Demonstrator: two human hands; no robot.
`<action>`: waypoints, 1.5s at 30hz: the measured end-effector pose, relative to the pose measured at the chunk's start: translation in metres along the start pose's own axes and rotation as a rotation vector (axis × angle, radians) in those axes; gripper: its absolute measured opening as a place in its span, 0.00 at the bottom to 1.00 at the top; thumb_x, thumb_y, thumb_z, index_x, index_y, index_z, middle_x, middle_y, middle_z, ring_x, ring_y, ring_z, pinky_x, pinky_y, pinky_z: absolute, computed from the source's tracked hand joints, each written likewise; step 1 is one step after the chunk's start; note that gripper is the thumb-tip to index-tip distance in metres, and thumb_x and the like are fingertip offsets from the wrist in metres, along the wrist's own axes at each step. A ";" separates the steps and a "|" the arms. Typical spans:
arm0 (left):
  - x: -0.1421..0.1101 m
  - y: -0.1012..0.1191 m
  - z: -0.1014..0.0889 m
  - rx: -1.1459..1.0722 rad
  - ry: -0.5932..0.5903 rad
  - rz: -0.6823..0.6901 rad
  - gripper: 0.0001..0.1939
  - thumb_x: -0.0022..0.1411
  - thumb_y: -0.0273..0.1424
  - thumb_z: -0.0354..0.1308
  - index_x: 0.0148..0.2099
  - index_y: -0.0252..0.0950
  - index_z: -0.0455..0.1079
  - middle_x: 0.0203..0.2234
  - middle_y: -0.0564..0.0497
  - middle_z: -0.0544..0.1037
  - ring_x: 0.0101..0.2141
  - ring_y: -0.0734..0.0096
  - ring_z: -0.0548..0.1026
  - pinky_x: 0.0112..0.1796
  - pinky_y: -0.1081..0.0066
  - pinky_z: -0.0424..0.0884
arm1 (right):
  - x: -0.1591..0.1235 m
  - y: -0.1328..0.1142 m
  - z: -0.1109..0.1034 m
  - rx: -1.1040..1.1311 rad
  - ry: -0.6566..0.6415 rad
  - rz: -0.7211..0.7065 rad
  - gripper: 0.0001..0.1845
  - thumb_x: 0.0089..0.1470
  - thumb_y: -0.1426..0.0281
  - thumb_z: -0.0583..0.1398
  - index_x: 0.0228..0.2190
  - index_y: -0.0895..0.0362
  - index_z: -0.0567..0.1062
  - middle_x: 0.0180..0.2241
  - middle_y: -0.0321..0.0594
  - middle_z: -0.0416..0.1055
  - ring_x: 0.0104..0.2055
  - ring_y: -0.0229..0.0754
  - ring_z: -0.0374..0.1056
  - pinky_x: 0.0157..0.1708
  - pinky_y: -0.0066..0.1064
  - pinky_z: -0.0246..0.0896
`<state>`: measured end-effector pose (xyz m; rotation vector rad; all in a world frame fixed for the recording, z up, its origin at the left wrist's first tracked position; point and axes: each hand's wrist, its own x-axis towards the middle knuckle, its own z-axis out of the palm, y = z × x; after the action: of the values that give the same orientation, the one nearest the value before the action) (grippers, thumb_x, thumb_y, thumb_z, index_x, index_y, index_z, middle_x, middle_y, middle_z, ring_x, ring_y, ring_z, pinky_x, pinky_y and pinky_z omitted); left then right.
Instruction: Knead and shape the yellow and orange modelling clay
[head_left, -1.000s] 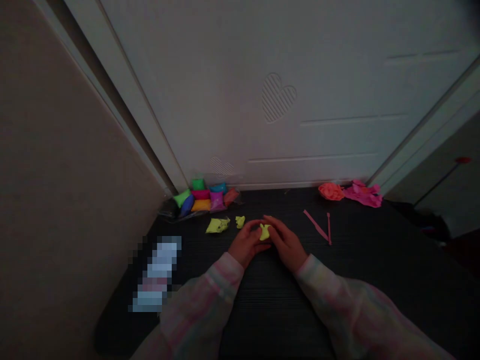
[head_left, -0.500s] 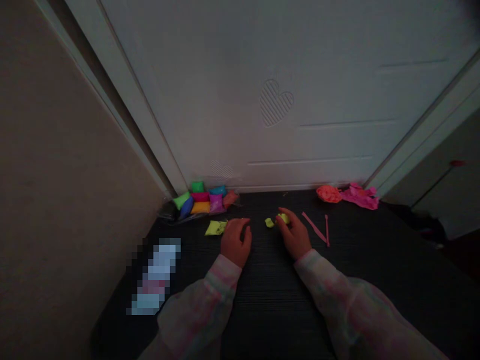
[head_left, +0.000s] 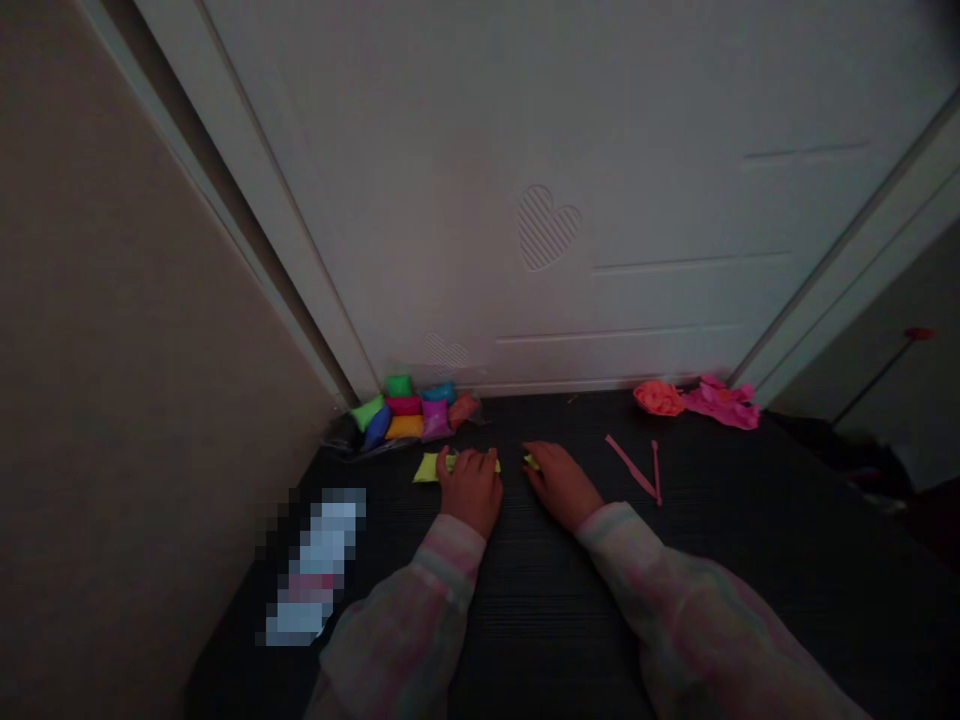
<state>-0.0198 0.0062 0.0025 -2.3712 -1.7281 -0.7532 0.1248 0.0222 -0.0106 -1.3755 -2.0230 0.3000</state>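
My left hand [head_left: 471, 495] rests palm down at the table's middle, fingers bent over a small yellow piece of clay [head_left: 497, 465] that peeks out by the thumb side. Its outer fingers partly cover a yellow packet [head_left: 426, 468]. Across a short gap, my right hand [head_left: 561, 482] is low over the table, fingers curled around another yellow piece of clay [head_left: 531, 461], most of which they hide.
Several coloured clay packets [head_left: 405, 427] lie in clear plastic at the back left. A blurred-out phone-like object [head_left: 315, 565] is at left. Two pink strips [head_left: 634, 468], an orange crumpled rosette [head_left: 658, 398] and pink crumpled material [head_left: 724, 403] lie at right. A white door [head_left: 645, 290] stands behind.
My hands parted from around the yellow clay. The left went to the yellow piece beside the packet; the right moved out, then back left over a yellow piece on the table.
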 end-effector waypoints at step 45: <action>0.029 0.047 0.028 -2.134 0.149 -1.023 0.16 0.50 0.41 0.45 0.33 0.34 0.63 0.27 0.51 0.69 0.30 0.76 0.69 0.33 0.74 0.64 | 0.005 -0.033 0.019 0.758 0.212 0.208 0.14 0.47 0.62 0.47 0.31 0.54 0.67 0.33 0.38 0.64 0.39 0.39 0.58 0.42 0.34 0.50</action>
<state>0.0391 0.0251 0.0008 -0.6406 -2.0650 -4.1545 0.0875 0.0166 -0.0057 -1.0601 -1.3661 0.8701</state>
